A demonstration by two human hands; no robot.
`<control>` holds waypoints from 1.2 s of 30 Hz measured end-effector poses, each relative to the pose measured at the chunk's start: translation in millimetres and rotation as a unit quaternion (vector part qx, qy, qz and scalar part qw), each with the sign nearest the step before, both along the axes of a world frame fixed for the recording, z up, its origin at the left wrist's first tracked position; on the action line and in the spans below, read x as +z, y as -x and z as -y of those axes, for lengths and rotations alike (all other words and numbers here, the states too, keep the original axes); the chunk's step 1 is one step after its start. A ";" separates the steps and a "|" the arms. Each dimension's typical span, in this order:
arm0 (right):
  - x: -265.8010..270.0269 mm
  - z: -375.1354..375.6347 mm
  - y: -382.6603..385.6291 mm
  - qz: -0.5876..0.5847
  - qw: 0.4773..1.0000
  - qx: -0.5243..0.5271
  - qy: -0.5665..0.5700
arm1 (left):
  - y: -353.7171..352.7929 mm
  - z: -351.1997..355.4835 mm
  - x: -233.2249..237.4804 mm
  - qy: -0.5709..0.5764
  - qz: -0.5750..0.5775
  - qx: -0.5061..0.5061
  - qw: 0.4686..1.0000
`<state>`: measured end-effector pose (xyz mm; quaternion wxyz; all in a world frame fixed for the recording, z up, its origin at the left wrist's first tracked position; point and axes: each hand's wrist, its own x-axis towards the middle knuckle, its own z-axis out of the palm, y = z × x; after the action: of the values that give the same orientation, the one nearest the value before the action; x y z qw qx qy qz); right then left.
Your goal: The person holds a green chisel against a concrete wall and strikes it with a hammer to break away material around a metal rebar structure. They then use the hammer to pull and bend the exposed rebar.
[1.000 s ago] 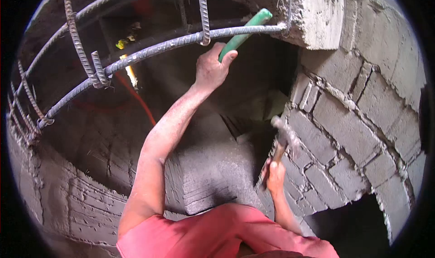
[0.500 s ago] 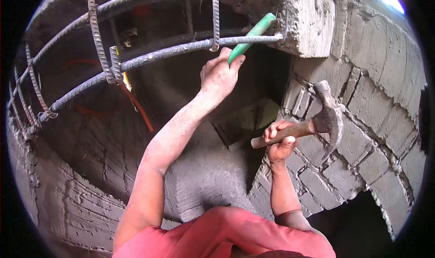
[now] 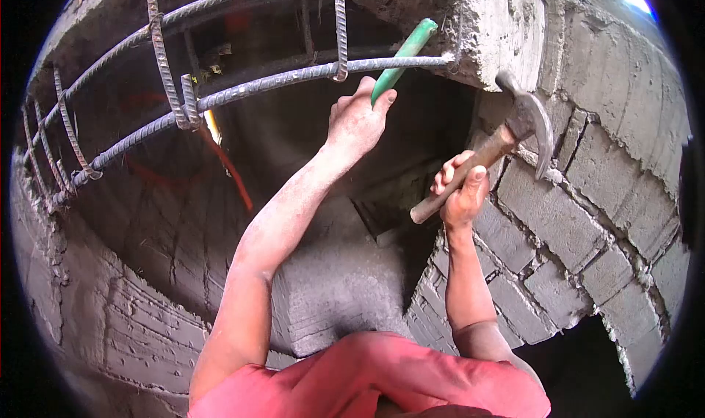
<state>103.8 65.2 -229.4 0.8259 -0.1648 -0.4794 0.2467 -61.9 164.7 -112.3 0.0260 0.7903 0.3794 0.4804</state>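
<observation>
My left hand (image 3: 358, 123) is closed round the lower end of a green rod-like tool (image 3: 405, 57), which slants up and right across the lower rebar (image 3: 294, 75). Its upper end is near the rough concrete block (image 3: 507, 33). In my right hand (image 3: 464, 190) is the wooden handle of a claw hammer (image 3: 523, 121). The hammer's head is up, just below that concrete block, with the claw curving down on the right. The tool and the hammer are apart.
Curved rebars with several stirrups (image 3: 163, 66) cross the upper left. A block wall (image 3: 558, 212) with rough mortar joints fills the right side. An orange-red strip (image 3: 233, 176) hangs in the dark gap, and a concrete surface (image 3: 330, 286) lies below.
My right hand has raised the hammer, and its head is now higher and tilted more upright. The left hand keeps its hold on the green tool, which has shifted slightly left.
</observation>
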 end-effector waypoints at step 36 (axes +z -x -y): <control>60.1 -34.7 22.5 0.009 0.999 0.014 0.035 | 9.4 -27.8 -7.0 -0.036 0.048 -0.062 0.996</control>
<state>81.3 99.9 -169.3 0.8118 -0.1894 -0.4798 0.2735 -71.4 192.5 -119.4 0.0459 0.7888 0.3103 0.5286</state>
